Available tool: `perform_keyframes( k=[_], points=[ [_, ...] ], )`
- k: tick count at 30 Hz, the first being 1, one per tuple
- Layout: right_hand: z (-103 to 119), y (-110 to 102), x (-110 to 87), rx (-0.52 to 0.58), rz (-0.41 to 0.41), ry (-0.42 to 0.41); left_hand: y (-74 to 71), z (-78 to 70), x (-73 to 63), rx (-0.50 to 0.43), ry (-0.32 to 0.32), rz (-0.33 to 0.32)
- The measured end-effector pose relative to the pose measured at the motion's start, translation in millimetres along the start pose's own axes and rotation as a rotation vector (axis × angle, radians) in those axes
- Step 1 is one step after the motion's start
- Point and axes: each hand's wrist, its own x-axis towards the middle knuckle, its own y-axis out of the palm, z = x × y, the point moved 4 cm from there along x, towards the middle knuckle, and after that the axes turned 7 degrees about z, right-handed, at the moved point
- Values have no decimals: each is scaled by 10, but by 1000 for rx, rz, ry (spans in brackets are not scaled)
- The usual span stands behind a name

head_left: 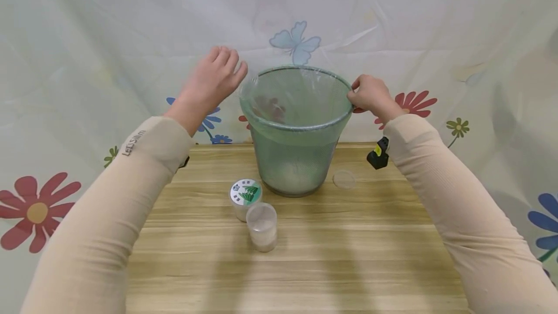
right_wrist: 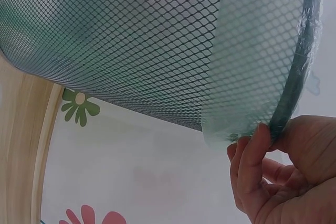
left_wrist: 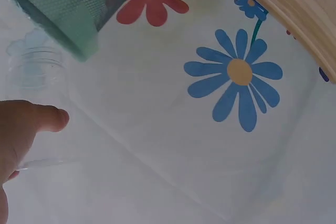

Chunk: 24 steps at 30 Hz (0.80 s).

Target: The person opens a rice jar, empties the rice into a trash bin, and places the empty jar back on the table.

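A green mesh wastebasket (head_left: pixel 293 159) stands upright on the table, lined with a thin clear plastic bag (head_left: pixel 279 127) folded over its rim. My left hand (head_left: pixel 218 74) is raised at the basket's left rim. In the left wrist view, the thumb of my left hand (left_wrist: pixel 26 129) lies along a clear, colourless plastic jar (left_wrist: pixel 39 85) that it grips, threaded neck towards the basket. The jar is barely visible from the head. My right hand (head_left: pixel 370 95) pinches the rim and bag edge on the right; the right wrist view shows thumb and fingers of that hand (right_wrist: pixel 283 166) on it.
In front of the basket stand a tub (head_left: pixel 245 194) with a printed white-and-green lid and a clear open cup (head_left: pixel 262 229) close beside it. A clear round lid (head_left: pixel 344 179) lies right of the basket on the wooden table (head_left: pixel 305 265). A flowered cloth (head_left: pixel 131 23) hangs behind.
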Motion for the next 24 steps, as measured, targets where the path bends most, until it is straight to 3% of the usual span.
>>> perform_keyframes(
  k=[3,9,14,19,24],
  points=[
    [-9,4,7,1,-7,-3,74,76,-82,-75,-64,9],
    [-19,5,7,2,-23,-6,230,162,-216,-246,-168,180],
    [-28,6,9,3,-30,-4,384,199,-340,-391,-265,271],
    [-34,-3,6,21,-35,0,532,218,-462,-482,-343,355],
    [-38,-3,9,25,-35,1,686,166,-597,-538,-393,399]
  ],
)
